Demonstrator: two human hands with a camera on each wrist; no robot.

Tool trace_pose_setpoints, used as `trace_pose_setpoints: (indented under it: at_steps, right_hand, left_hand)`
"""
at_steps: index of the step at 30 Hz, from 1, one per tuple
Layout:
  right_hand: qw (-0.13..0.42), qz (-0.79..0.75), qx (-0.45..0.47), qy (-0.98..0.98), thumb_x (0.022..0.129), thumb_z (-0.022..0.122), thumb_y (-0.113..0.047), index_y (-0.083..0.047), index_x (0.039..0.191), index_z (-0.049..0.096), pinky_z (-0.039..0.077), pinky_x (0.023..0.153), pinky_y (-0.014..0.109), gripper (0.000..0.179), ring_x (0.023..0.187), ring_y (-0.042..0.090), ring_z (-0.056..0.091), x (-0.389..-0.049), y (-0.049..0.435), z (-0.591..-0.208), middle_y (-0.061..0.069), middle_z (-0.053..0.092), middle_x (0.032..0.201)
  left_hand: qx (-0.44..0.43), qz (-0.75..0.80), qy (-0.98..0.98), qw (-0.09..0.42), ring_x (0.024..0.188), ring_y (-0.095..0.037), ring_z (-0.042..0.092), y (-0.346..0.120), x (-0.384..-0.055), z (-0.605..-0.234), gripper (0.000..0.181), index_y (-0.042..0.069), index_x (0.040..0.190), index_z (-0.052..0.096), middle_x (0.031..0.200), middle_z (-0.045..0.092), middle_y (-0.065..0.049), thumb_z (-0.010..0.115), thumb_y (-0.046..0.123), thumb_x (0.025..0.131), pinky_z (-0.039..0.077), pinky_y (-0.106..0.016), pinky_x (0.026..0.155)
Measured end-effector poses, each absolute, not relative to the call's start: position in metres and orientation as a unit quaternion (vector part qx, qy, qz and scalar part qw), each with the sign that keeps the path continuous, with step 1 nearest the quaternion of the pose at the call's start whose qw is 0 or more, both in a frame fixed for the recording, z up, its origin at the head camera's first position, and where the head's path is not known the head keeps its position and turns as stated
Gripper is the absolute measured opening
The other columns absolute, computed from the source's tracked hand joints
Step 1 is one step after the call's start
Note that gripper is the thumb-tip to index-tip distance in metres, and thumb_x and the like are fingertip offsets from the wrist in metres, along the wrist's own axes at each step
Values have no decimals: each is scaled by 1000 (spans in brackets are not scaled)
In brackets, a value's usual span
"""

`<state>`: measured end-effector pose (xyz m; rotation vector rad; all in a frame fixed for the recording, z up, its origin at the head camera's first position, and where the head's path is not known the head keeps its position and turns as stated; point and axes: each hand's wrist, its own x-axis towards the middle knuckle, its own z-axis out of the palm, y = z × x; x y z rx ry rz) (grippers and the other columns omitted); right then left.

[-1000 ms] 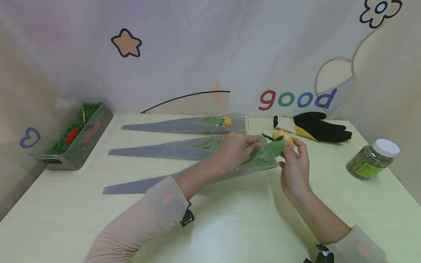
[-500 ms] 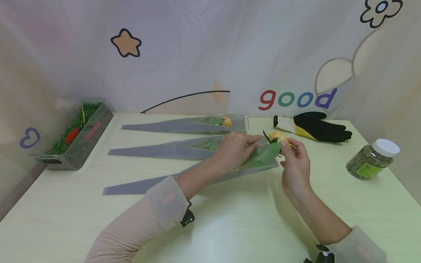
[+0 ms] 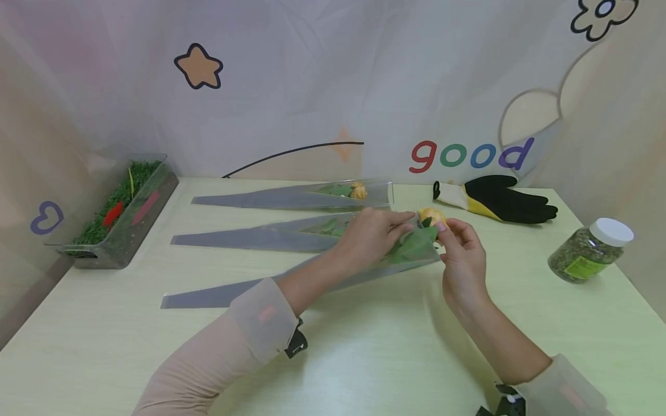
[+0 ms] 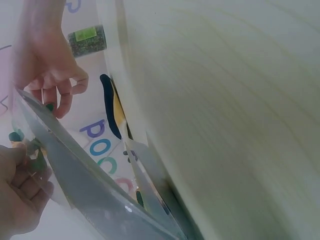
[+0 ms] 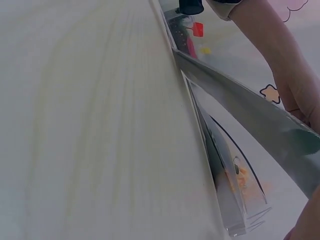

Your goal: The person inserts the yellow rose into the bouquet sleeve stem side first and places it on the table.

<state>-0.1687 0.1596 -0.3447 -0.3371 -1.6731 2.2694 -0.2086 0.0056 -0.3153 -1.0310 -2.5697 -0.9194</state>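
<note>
My left hand [image 3: 370, 237] grips the upper edge of a clear and grey flower sleeve [image 3: 208, 297] near its wide mouth. The narrow end of that sleeve points left. At the mouth, my right hand [image 3: 464, 263] pinches a yellow rose [image 3: 432, 216] just below its bloom. The rose's green leaves [image 3: 413, 247] lie inside the sleeve, while the bloom sits right at the opening. In the left wrist view the sleeve [image 4: 100, 187] slants up off the tabletop, its mouth raised between both hands. My left fingers partly hide the stem side.
Behind lie two more sleeves, the far one [image 3: 250, 200] with a yellow rose inside and the middle one [image 3: 234, 240] showing leaves. A black and yellow glove [image 3: 504, 199] and a white-lidded jar [image 3: 585, 254] are at right. A clear box of artificial grass [image 3: 117, 214] stands left.
My right hand has moved the rose leftward, so its bloom is now at the sleeve's mouth and more of its leaves are inside. My left hand has stayed in place.
</note>
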Motion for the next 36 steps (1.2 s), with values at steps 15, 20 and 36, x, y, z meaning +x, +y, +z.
trace_pose_setpoints:
  at_steps: [15,20,36]
  right_hand:
    - [125,793,-120,-584,88,65,-22,-15,92,59,30,61,21,10,83,7,49,-169,157,-346,-4,52,88]
    - [113,791,-122,-589,88,65,-23,-16,93,59,30,63,23,11,84,8,48,-169,156,-347,-4,52,90]
    - [49,794,-132,-591,87,66,-26,-18,89,63,30,68,26,9,84,8,48,-171,157,-349,-8,56,80]
  left_hand:
    - [-342,-322,-877,102,44,-6,29,4,-211,-317,31,10,119,64,49,47,2,57,23,92,25,-18,46]
    - [-339,-326,-877,102,44,-6,29,3,-212,-317,31,10,119,64,51,48,3,58,23,92,25,-18,46]
    - [-335,-351,-868,107,44,-6,24,-1,-213,-314,28,8,117,65,57,56,0,59,19,91,23,-18,45]
